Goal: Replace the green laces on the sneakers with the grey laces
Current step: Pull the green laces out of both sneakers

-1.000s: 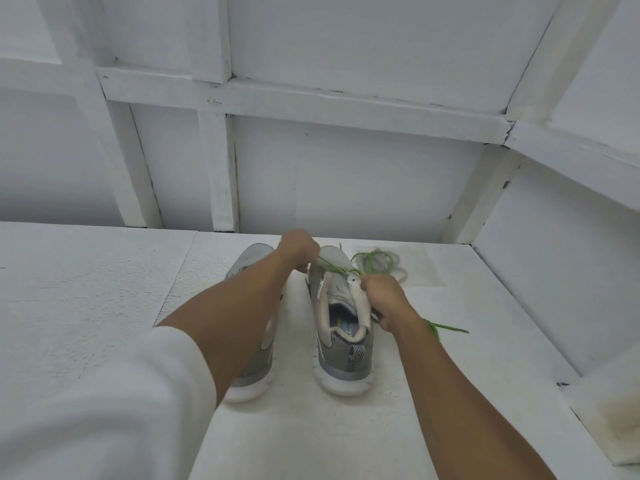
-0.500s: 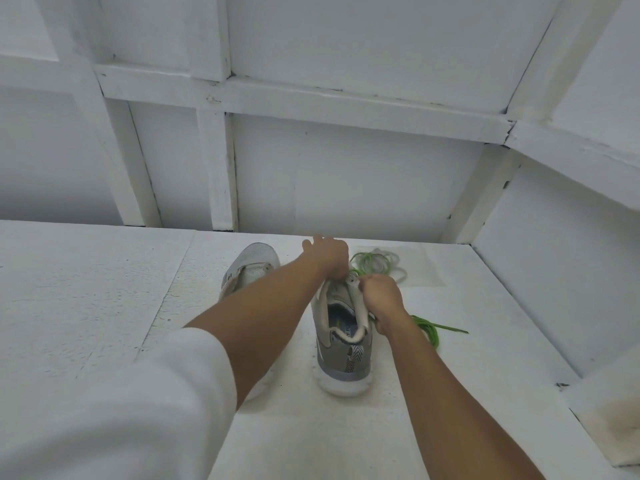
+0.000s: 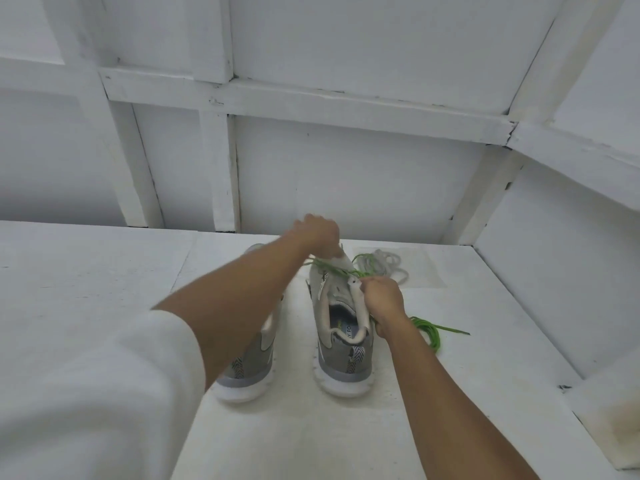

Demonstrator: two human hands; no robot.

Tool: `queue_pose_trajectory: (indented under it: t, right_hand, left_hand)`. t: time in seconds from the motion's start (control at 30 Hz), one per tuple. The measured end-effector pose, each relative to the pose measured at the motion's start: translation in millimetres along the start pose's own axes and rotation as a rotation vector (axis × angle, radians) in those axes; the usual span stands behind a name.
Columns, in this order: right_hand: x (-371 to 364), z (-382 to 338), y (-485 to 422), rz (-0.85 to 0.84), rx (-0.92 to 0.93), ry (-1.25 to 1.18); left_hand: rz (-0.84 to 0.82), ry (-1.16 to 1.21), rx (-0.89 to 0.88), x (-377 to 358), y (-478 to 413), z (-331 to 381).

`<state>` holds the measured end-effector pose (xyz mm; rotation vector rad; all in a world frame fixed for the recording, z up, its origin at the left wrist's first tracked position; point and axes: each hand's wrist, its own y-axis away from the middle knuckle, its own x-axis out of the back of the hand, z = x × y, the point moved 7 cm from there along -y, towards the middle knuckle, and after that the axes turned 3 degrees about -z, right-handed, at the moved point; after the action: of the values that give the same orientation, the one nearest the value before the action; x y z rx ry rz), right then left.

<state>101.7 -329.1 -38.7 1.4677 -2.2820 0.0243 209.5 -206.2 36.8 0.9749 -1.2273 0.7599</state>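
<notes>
View from the head camera, myself directing from afar. The sneaker [image 3: 343,344] stands heel toward me on the white table [image 3: 346,441] and serves as the reference for what follows. My left hand [image 3: 317,237] reaches across to the toe end of the sneaker, fingers curled tightly round the green lace [image 3: 333,269], which runs taut from there back over the tongue. My right hand [image 3: 382,301] is closed on the right rim of the sneaker's opening and steadies it; the lace ends at its knuckles, and I cannot tell whether it pinches that lace too. To the right of the sneaker, behind my right wrist, a loose green strand [image 3: 431,336] lies on the table. Beyond the toe and slightly right sit the coiled grey laces [image 3: 389,264], near but not touching the sneaker. To the left stands the second sneaker [image 3: 251,370], mostly hidden by my left forearm; its lacing cannot be read. I judge the step in hand to be the unthreading of the green lace from the sneaker, so the task is in its early half. The next move calls for a steady outward draw with the left hand while the right holds the sneaker down, freeing one eyelet at a time without snagging, before the grey laces are taken up.
</notes>
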Motion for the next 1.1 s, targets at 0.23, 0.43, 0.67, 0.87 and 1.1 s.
queue_pose_trajectory:
  t: [0.23,0.43,0.67,0.87,1.1]
  right_hand:
    - [3.4,-1.5,2.1,0.01,-0.002,0.045]
    - [1.4,-0.7,4.9,0.006,-0.018,0.01]
    - [0.7,-2.1,5.4,0.012,-0.028,0.019]
    - [3.5,-3.0,6.2,0.027,-0.016,0.036]
    - [4.0,-3.1,6.5,0.026,-0.03,0.024]
  left_hand:
    - [-0.014,-0.085,-0.014,-29.7,1.9,29.0]
    - [0.23,-0.161,0.161,29.6,5.3,-39.0]
    - [0.313,-0.053,0.141,51.1,7.4,-54.4]
    - [-0.063,0.088,-0.149,-28.8,4.0,31.7]
    - [0.021,0.105,-0.067,-13.9,2.4,13.3]
